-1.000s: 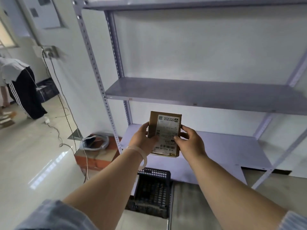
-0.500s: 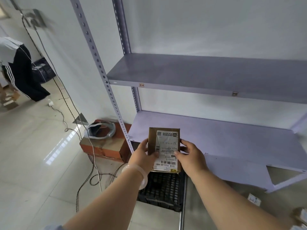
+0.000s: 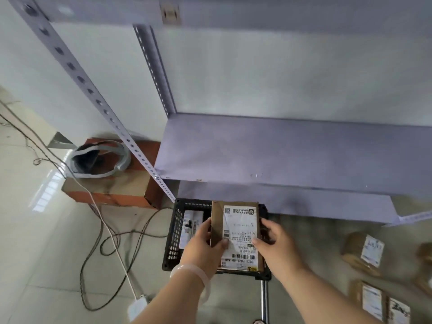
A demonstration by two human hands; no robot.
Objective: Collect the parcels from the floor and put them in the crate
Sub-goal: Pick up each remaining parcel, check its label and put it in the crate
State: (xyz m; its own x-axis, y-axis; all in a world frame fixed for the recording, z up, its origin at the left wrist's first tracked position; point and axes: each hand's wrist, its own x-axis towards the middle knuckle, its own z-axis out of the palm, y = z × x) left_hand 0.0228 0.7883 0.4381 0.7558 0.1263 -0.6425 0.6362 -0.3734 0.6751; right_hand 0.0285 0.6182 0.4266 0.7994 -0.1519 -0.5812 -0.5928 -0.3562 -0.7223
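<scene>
Left hand (image 3: 205,244): clasped on the left edge of the flat brown cardboard parcel with a white printed shipping label (image 3: 236,232), thumb over the front face, pale band at the wrist.
Right hand (image 3: 275,244): gripping the parcel's right edge, thumb pressed on the label, fingers out of sight behind.
Reason for two-sided hold: likely to keep the thin parcel level and steady while lowered; label face turned up toward the camera, print upside down from this view.
Parcel position: held directly over the black slotted plastic crate (image 3: 174,239), covering most of its opening; whether already touching the contents below, cannot tell.
Crate placement: on the pale tiled floor (image 3: 46,242), tucked just in front of the lowest grey metal shelf (image 3: 268,155), apparently handy for dropping things in from above.
Crate contents: at least one other white-labelled packet (image 3: 192,224) visible at the left inside; more hidden under the held parcel.
Parcel look: rectangular, slim, kraft-brown wrapping with a folded flap along the left side; label bearing a QR code at top, barcodes and dense text lower down.
Remaining parcels (image 3: 363,251): several similar brown, labelled ones lying on the floor at right, well apart from the crate.
Step in hand: seemingly the release into the crate, not yet done.
Clutter nearby: orange-brown cardboard box (image 3: 112,190) beside the shelf post, dark cables (image 3: 98,249) trailing across the floor.
</scene>
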